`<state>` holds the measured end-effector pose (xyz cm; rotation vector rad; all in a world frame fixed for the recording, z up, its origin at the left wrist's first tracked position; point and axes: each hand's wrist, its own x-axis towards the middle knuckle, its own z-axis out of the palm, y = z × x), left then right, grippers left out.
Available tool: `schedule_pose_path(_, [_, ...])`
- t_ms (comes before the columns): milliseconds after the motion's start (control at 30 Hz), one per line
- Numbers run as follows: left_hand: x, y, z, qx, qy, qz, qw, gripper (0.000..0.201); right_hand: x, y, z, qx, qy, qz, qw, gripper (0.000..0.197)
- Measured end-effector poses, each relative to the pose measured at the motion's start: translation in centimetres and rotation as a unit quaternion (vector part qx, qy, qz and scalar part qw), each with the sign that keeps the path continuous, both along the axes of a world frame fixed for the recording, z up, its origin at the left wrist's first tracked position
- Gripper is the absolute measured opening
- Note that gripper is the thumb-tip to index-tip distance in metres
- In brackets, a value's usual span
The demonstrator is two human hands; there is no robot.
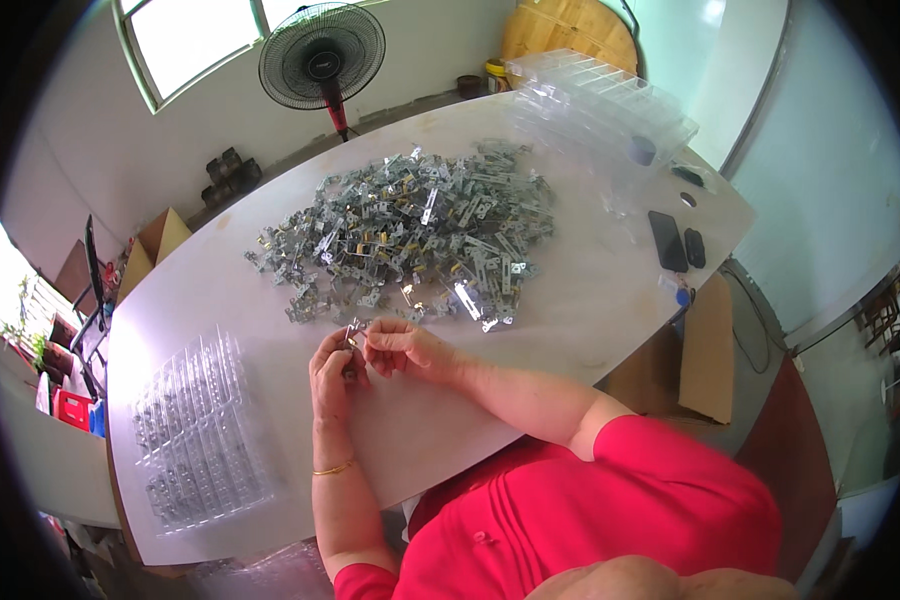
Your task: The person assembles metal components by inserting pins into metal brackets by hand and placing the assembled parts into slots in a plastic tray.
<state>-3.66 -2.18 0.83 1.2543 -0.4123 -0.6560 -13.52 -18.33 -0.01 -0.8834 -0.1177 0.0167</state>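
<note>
I'm watching the worktop (pixel 590 280): heap of metal brackets (pixel 400 240) sprawling across its far middle, clear tray (pixel 255 455) lying near left. Left hand (pixel 332 368) and right hand (pixel 408 350) are pinching a small metal part (pixel 356 328) just nearside of the heap; I'm suspecting uneven pressure could flick it away.

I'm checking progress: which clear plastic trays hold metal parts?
The near left trays: metal parts sit inside in rows; the far right stack shows none.
</note>
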Motion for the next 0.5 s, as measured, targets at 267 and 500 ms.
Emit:
schedule_pose_path(267, [0.09, 0.01, -0.35, 0.041, -0.022, -0.014, 0.999, 0.043, 0.71, -0.68, -0.64, 0.058, 0.006, -0.01, 0.998, 0.016])
schedule_pose_path(500, [-0.31, -0.07, 0.1, 0.052, -0.038, -0.017, 0.998, 0.043, 0.78, -0.97, -0.96, 0.081, 0.015, -0.003, 0.997, 0.014])
